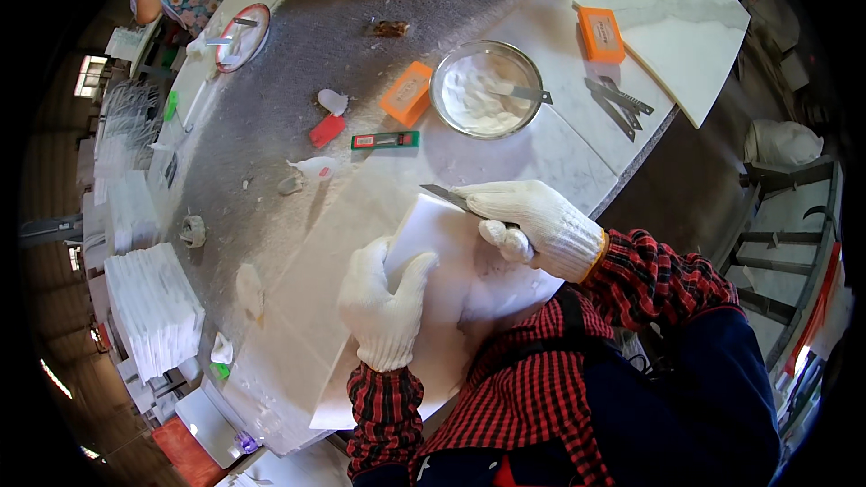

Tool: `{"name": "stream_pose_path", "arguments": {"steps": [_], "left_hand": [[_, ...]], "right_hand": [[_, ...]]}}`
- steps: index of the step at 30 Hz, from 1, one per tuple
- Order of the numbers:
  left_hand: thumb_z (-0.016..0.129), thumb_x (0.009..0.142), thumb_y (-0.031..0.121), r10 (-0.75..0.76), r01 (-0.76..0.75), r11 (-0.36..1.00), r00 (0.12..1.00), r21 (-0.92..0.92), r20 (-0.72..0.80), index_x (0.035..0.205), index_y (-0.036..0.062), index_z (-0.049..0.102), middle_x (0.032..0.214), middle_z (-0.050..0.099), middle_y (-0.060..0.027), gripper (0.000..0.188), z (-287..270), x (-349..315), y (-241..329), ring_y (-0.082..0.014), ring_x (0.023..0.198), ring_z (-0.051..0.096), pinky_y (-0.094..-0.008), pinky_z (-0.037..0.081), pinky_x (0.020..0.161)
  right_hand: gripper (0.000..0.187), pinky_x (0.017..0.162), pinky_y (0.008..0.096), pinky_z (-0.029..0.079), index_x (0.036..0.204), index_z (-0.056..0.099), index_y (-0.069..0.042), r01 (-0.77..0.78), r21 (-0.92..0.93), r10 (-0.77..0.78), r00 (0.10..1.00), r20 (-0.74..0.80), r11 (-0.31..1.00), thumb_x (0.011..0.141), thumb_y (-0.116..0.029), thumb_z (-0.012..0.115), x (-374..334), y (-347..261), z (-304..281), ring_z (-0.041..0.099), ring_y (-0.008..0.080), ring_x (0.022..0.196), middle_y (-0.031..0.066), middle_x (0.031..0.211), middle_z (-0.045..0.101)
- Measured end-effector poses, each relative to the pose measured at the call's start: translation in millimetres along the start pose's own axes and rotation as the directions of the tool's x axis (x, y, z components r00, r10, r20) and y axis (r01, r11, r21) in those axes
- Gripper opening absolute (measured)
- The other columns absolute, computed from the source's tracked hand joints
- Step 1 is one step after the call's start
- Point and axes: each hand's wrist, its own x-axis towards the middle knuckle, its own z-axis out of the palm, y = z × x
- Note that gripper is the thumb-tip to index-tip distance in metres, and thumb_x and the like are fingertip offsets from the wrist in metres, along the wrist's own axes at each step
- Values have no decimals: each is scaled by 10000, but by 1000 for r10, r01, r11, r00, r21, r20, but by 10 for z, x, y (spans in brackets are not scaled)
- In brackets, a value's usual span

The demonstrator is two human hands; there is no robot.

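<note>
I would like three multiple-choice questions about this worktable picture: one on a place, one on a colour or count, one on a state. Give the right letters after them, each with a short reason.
1. Where is the glass bowl of white paste?
A. Beyond the hands, further up the table
B. On the floor
C. In the left hand

2. How many orange boxes lie on the table?
A. One
B. Two
C. Four

3. What is the right hand doing?
A. Resting open and empty
B. Gripping a blade at the edge of the white tile
C. Stirring the bowl

Answers: 1 A, the bowl sits above the gloved hands in the view. 2 B, one orange box is left of the bowl and another orange box is to its right. 3 B, the gloved fingers close on the blade while the left hand steadies the tile.
</note>
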Motion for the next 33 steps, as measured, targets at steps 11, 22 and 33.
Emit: {"name": "stream_pose_path", "arguments": {"steps": [11, 22, 33], "left_hand": [[893, 782, 232, -15, 15, 1000, 1000, 9, 10, 1041, 40, 719, 918, 701, -139, 367, -21, 9, 46, -316, 790, 689, -400, 544, 714], [901, 777, 256, 9, -9, 1000, 1000, 4, 12, 1061, 66, 722, 922, 699, -118, 385, -20, 11, 13, -306, 784, 682, -398, 543, 711], [907, 759, 309, 32, -34, 996, 999, 78, 21, 1098, 84, 709, 920, 686, -107, 452, -13, -12, -64, -326, 779, 664, -419, 526, 691]], "right_hand": [[266, 464, 246, 322, 855, 587, -66, -576, 730, 687, 698, 204, 367, 1077, -189, 507, -146, -246, -9, 430, 63, 522, -17, 665, 512], [316, 417, 205, 338, 1296, 659, -6, -546, 814, 684, 672, 284, 198, 1072, -208, 562, -64, -270, -37, 454, 34, 496, -19, 708, 588], [259, 442, 230, 347, 989, 663, -43, -500, 792, 626, 754, 199, 351, 1078, -265, 563, 124, -291, 97, 464, 45, 493, -16, 703, 584]]}}
